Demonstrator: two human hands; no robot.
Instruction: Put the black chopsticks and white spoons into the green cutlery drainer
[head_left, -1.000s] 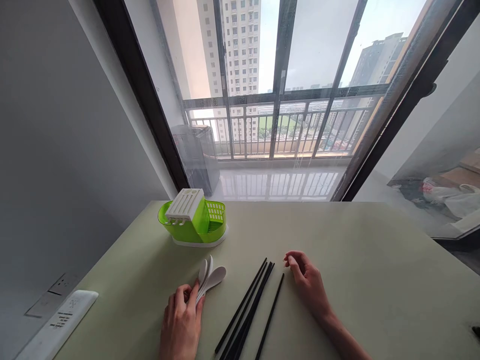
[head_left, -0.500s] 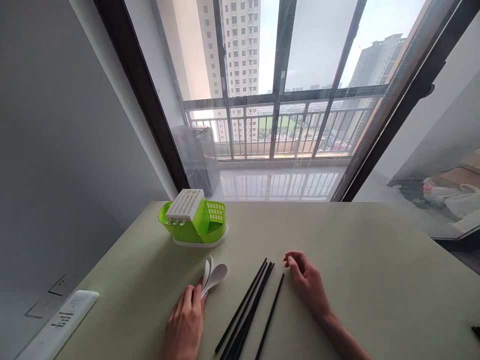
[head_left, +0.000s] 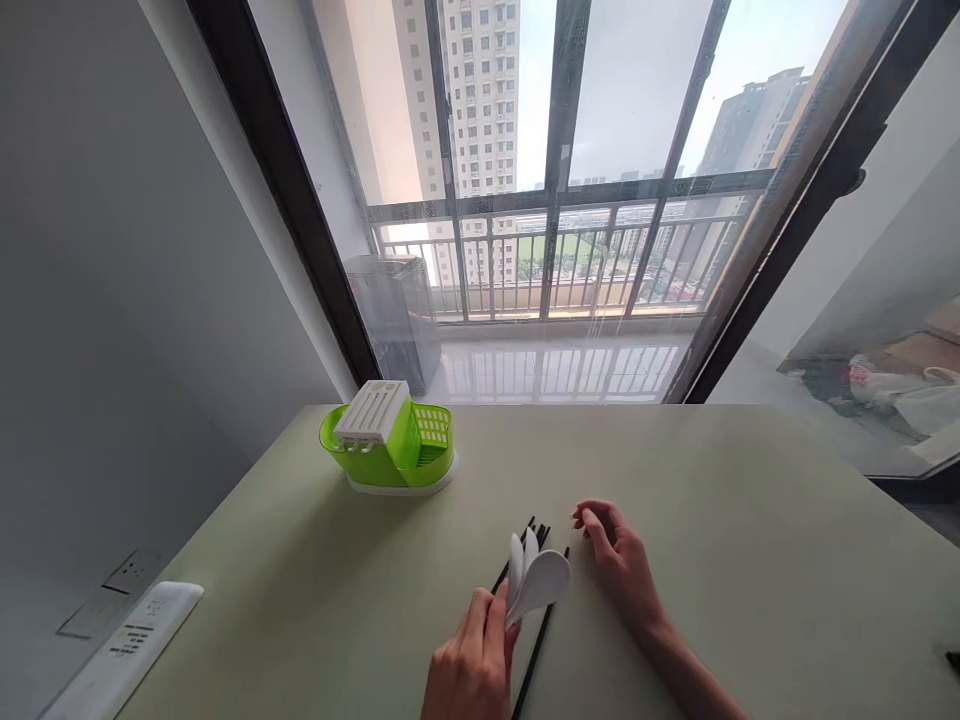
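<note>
My left hand (head_left: 476,650) is closed around the handles of three white spoons (head_left: 538,582), whose bowls fan out above the fingers. It holds them over the black chopsticks (head_left: 536,650), hiding much of the bundle. One chopstick lies apart, to the right of the others. My right hand (head_left: 613,548) rests on the table just right of the chopstick tips, fingers loosely curled, thumb apart from them and nothing visible inside.
A green utensil caddy (head_left: 375,465) with a white slotted top stands at the table's back left. A white power strip (head_left: 127,650) lies along the left edge of the pale table (head_left: 720,480). Beyond the far edge is a glass door.
My left hand has carried the spoons rightward from the left of the chopsticks to above them. My right hand has barely moved.
</note>
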